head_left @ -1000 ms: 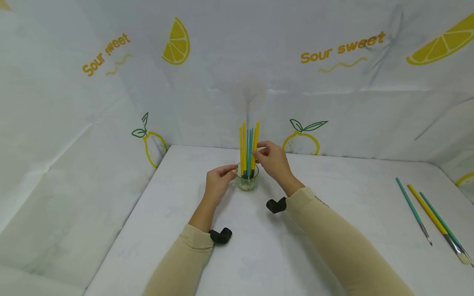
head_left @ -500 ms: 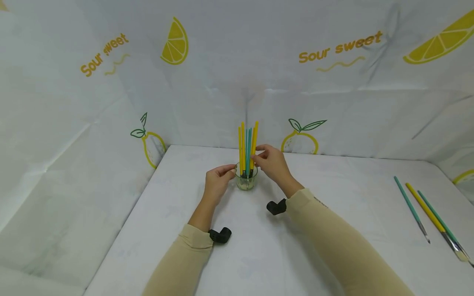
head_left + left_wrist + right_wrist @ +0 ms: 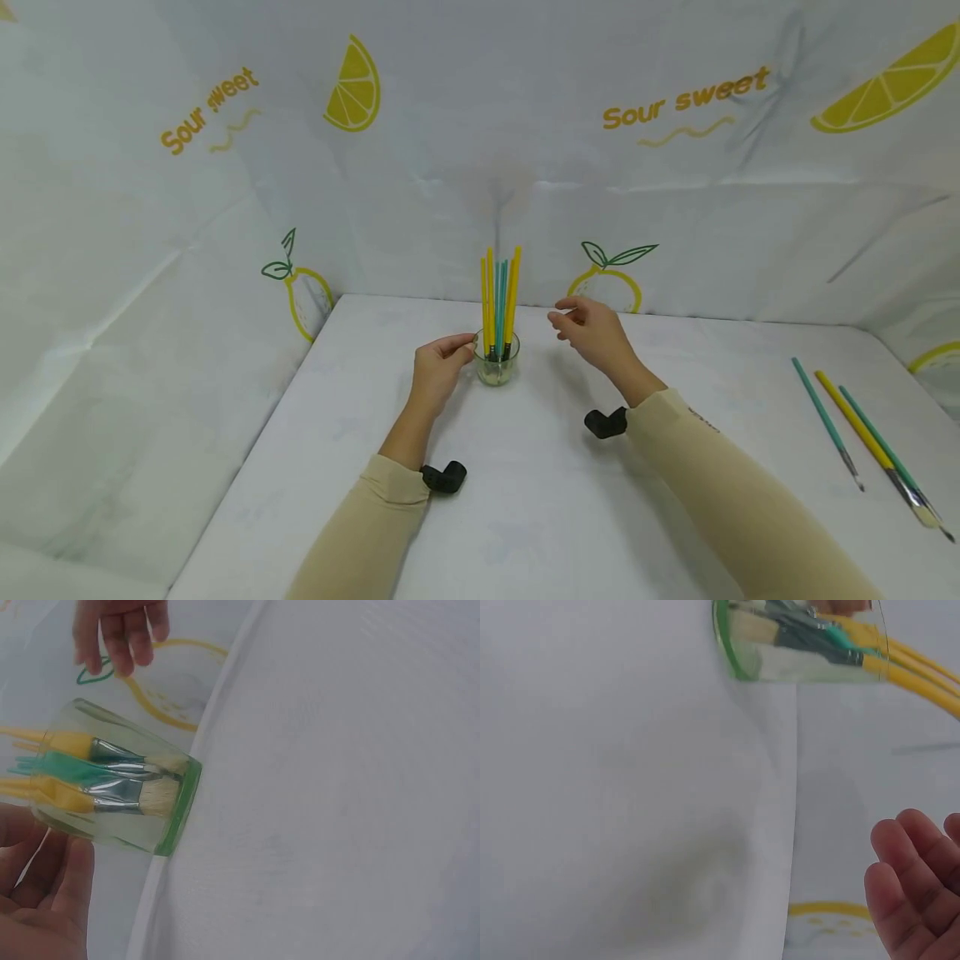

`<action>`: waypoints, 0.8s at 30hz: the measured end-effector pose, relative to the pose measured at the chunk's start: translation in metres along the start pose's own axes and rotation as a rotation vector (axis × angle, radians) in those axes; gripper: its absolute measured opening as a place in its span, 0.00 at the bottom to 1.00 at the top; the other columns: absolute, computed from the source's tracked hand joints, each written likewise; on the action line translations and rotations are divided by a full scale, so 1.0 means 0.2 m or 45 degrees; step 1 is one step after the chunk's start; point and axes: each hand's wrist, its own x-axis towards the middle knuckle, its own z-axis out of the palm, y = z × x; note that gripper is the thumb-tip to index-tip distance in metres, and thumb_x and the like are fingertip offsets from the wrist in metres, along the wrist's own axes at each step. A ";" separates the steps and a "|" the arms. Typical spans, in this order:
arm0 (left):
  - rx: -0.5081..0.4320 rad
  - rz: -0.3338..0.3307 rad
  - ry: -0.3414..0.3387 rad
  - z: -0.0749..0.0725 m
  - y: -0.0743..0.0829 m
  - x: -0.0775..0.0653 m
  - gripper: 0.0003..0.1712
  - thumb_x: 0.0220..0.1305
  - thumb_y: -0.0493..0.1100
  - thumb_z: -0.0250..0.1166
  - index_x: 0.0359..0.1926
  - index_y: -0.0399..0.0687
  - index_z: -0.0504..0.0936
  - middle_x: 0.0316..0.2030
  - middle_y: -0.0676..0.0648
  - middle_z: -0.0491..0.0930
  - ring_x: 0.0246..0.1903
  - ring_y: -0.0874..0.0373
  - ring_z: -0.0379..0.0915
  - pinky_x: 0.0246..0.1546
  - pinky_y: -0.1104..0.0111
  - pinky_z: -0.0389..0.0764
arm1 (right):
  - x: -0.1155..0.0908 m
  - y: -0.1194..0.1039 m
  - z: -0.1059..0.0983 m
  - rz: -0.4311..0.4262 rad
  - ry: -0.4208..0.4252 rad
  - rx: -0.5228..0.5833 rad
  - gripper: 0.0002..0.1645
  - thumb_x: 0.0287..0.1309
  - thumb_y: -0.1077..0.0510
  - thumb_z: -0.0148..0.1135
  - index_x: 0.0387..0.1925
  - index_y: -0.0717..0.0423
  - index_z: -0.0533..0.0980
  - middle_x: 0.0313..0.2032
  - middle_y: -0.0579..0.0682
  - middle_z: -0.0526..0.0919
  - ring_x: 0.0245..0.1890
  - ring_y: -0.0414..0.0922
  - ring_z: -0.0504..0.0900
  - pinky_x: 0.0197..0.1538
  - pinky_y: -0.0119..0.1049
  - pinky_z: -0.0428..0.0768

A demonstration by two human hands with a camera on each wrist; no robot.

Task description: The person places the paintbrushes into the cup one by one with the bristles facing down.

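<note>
A clear greenish glass (image 3: 495, 372) stands on the white table, holding several yellow paintbrushes (image 3: 513, 302) and teal paintbrushes (image 3: 501, 304), bristles down. At its left side my left hand (image 3: 437, 371) pinches the rim between thumb and fingers. In the left wrist view, pale bristles (image 3: 159, 796) rest near the glass's thick green base (image 3: 178, 821). My right hand (image 3: 600, 337) hovers to the right of the glass, apart from it, with nothing in its loosely bent fingers. The right wrist view has that hand's fingertips (image 3: 889, 889) well away from the glass (image 3: 810, 667).
On the table's right side lie three loose paintbrushes: a teal one (image 3: 825, 419), a yellow one (image 3: 853, 417) and another teal one (image 3: 885, 446). Behind the table hangs a white lemon-print sheet (image 3: 450, 150).
My right hand has let go of a yellow paintbrush in the glass and drawn back to the right. The left hand stays at the glass rim.
</note>
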 end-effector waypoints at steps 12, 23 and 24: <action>0.026 0.017 0.019 0.00 0.00 0.00 0.13 0.64 0.41 0.63 0.47 0.41 0.86 0.46 0.44 0.85 0.41 0.58 0.82 0.45 0.71 0.82 | -0.24 0.42 -0.52 -0.024 0.029 -0.488 0.28 0.69 0.44 0.55 0.57 0.62 0.74 0.48 0.64 0.83 0.48 0.61 0.81 0.45 0.56 0.79; 0.033 0.000 0.031 -0.01 -0.02 -0.01 0.13 0.64 0.41 0.63 0.47 0.43 0.86 0.47 0.47 0.85 0.42 0.57 0.82 0.48 0.67 0.82 | -0.53 0.82 -0.99 0.118 -0.118 -0.914 0.27 0.65 0.56 0.56 0.58 0.72 0.69 0.51 0.75 0.76 0.48 0.71 0.75 0.46 0.65 0.74; 0.032 0.002 0.031 -0.01 -0.02 -0.01 0.13 0.64 0.41 0.63 0.47 0.43 0.86 0.47 0.47 0.85 0.42 0.57 0.82 0.48 0.67 0.82 | -0.55 0.85 -1.02 0.127 -0.103 -0.942 0.27 0.65 0.56 0.57 0.57 0.73 0.70 0.51 0.75 0.76 0.48 0.71 0.75 0.46 0.65 0.74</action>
